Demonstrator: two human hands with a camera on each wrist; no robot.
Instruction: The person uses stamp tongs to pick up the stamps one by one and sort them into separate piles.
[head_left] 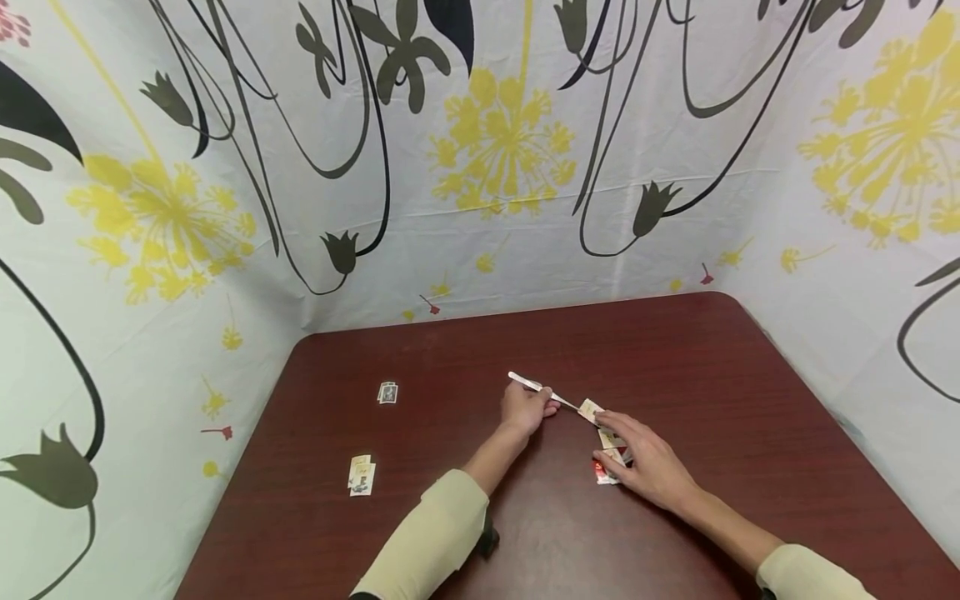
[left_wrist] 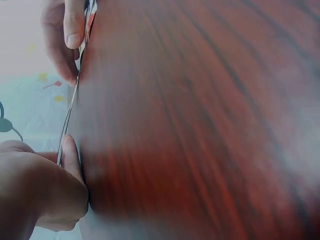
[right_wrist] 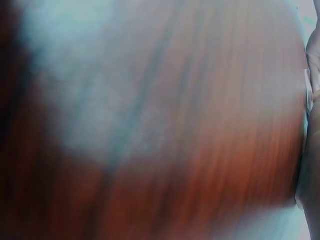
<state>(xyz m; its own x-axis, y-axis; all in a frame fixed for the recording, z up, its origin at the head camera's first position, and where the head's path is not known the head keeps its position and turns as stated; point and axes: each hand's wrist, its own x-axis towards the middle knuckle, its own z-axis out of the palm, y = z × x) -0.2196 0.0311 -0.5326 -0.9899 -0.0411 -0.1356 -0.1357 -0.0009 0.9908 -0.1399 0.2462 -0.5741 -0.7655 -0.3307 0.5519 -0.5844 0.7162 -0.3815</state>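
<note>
In the head view my left hand (head_left: 525, 408) pinches a pair of white tweezers (head_left: 524, 382) between thumb and fingers. Their thin tips point right and meet the edge of a small pale card (head_left: 590, 410). My right hand (head_left: 654, 460) lies over a short column of small cards, its extended fingertips touching the upper one and its thumb by a red-and-white card (head_left: 606, 473) at the bottom. The hand partly hides the cards between. From the left wrist, two slender prongs of the tweezers (left_wrist: 68, 112) run from the left hand (left_wrist: 47, 187) toward the right hand (left_wrist: 65, 40).
On the left of the dark red wooden table (head_left: 450, 358) lie two overlapping pale cards (head_left: 362, 477). Farther back is a small stack of grey-framed cards (head_left: 387, 392). A flower-printed white cloth (head_left: 480, 250) hangs behind and beside the table.
</note>
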